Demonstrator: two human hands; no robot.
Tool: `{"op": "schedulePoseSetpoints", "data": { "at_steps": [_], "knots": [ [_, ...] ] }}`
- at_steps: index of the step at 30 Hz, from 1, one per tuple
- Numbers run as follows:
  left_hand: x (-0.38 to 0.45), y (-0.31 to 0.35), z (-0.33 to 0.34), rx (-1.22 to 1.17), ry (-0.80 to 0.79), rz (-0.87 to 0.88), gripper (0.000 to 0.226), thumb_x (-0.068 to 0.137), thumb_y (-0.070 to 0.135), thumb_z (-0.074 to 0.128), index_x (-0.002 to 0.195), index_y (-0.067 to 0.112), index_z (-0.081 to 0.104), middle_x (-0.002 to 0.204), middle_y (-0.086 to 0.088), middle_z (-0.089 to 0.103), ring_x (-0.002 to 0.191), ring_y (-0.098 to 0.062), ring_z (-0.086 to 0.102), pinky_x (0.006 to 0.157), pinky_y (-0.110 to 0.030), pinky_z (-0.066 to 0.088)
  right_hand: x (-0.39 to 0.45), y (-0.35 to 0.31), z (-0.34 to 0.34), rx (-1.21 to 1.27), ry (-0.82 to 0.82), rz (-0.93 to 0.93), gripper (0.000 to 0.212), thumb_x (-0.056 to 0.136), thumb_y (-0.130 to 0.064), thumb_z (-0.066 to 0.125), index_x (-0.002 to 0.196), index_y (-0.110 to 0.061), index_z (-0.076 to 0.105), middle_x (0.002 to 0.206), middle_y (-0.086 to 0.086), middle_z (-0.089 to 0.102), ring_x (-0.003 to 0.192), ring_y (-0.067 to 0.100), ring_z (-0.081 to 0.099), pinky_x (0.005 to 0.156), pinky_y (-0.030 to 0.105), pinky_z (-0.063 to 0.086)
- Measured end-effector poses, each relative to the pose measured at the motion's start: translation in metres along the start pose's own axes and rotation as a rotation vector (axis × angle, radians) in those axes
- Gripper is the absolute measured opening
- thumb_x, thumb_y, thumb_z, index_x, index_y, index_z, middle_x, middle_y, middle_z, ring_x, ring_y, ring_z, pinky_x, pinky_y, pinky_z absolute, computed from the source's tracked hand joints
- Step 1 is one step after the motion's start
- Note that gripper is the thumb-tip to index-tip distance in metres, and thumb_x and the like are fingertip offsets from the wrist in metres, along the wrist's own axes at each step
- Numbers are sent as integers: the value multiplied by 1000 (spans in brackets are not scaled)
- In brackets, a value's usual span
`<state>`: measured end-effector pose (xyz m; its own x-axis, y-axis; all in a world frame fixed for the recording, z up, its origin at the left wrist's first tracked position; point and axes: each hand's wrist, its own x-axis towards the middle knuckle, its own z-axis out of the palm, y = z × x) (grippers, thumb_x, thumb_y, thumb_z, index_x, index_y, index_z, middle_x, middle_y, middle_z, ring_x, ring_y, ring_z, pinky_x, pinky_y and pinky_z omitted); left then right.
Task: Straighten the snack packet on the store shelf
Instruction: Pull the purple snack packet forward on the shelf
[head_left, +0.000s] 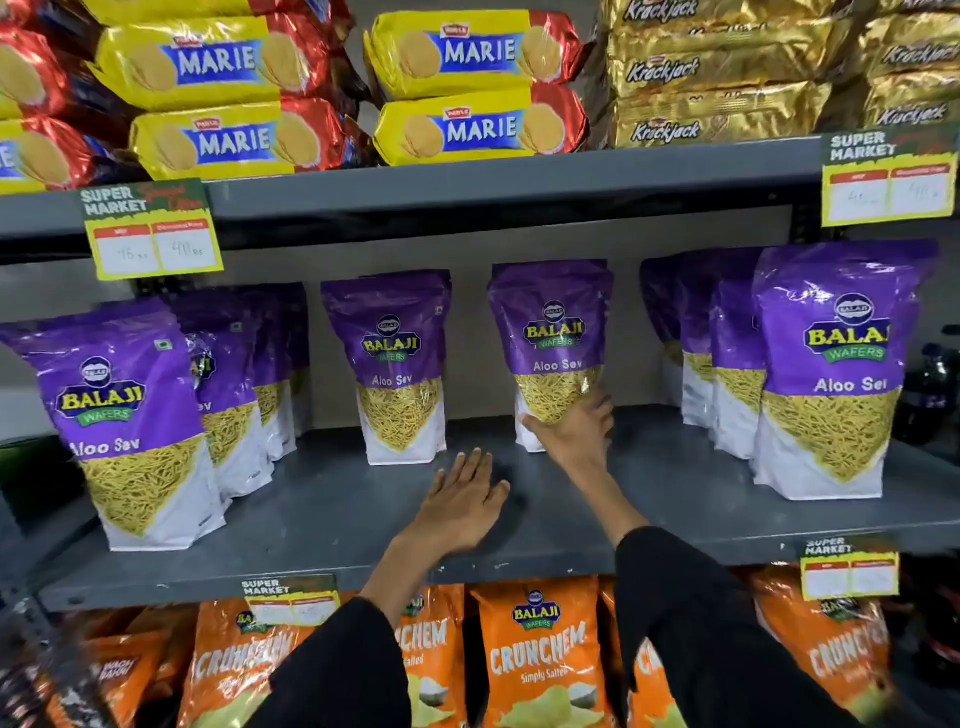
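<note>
The grey middle shelf (332, 525) carries standing purple Aloo Sev pouches in loose groups: a large one near the left edge (124, 421), a row behind it running far-left, a lone pouch left of centre (397, 364), and a cluster at the right (831, 374). The packet being straightened (551, 338) stands toward the far side of the shelf, a little right of centre, roughly upright but leaning slightly left at the top.

The right hand (576, 431) is cupped against the packet's lower right corner, its fingers (597, 410) wrapped around the base and pressing on the film. The left hand (462, 499) hovers palm down over bare shelf in front, fingers spread and holding nothing.

To do this well, I would judge that the base should be turned and seated flat, since a filled pouch follows its base, and the left hand could steady the top so the label faces squarely forward. A gentle touch suits the crinkly film and the brittle snack inside.

Nothing blocks the move: the lone pouch at left and the right cluster stand well apart from it. The Marie biscuit packs (467, 88) and gold Krackjack packs (717, 78) on the shelf above, the orange Crunchem bags (540, 654) below and the price tags (150, 228) are all out of reach of the work.
</note>
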<state>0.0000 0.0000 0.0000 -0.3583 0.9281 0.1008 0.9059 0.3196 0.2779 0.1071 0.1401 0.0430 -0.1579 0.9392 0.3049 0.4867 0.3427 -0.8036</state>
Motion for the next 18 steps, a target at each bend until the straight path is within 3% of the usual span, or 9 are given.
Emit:
{"op": "schedulePoseSetpoints", "data": {
  "at_steps": [3, 7, 12, 18],
  "knots": [
    [5, -1, 3, 26, -26, -13, 67, 104, 50, 15, 161, 18, 0, 170, 0, -9, 156, -18, -11, 126, -42, -5, 8, -7, 9, 29, 5, 57, 144, 60, -47, 92, 156, 3, -2, 160, 28, 13, 148, 46, 20, 111, 61, 34],
    [7, -7, 14, 59, -34, -14, 67, 104, 49, 14, 160, 16, 1, 170, -2, -6, 157, -18, -8, 125, -41, -4, 19, -7, 22, 0, 50, 65, 148, 52, -48, 95, 156, 0, 0, 156, 26, 24, 146, 44, 27, 109, 61, 38],
    [11, -9, 19, 105, -44, -21, 68, 103, 49, 15, 160, 14, 3, 170, -4, -1, 157, -21, -3, 125, -42, -2, 25, -1, 27, -15, 65, 56, 141, 55, -36, 96, 155, -2, 2, 154, 26, 26, 145, 44, 29, 108, 62, 39],
    [11, -9, 18, 117, -33, -12, 67, 103, 48, 15, 160, 13, 4, 170, -5, 1, 157, -21, -1, 126, -44, 0, 21, 0, 21, -8, 60, 48, 132, 58, -35, 95, 154, -2, 10, 151, 24, 32, 139, 45, 37, 104, 59, 41]
  ]
}}
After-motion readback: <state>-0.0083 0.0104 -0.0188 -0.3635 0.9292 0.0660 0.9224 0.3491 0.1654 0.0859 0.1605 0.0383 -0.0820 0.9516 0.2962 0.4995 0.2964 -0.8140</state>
